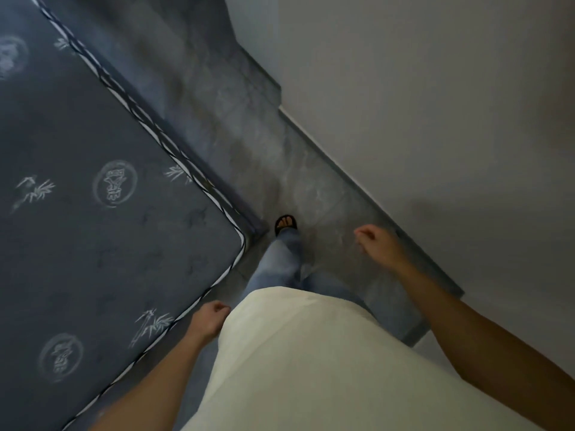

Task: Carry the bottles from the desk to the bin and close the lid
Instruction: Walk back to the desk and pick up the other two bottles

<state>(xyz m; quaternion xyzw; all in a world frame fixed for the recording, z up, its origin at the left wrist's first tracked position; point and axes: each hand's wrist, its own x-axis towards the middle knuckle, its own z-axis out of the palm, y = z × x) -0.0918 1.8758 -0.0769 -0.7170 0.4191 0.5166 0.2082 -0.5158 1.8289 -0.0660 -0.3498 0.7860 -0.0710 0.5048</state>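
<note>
No bottle, desk or bin shows in the head view. My left hand (pixel 209 317) hangs at my side by the mattress corner, fingers curled in, holding nothing. My right hand (pixel 378 244) swings out in front over the floor, near the wall, fingers loosely curled and empty. Below me I see my cream shirt, blue jeans and one foot in a black sandal (pixel 285 224) stepping forward on the grey floor.
A dark blue mattress (pixel 93 197) with white emblem prints fills the left side, its corner close to my left leg. A pale wall (pixel 435 104) runs along the right with a stepped corner further ahead. Between them lies a narrow strip of grey marbled floor (pixel 236 126).
</note>
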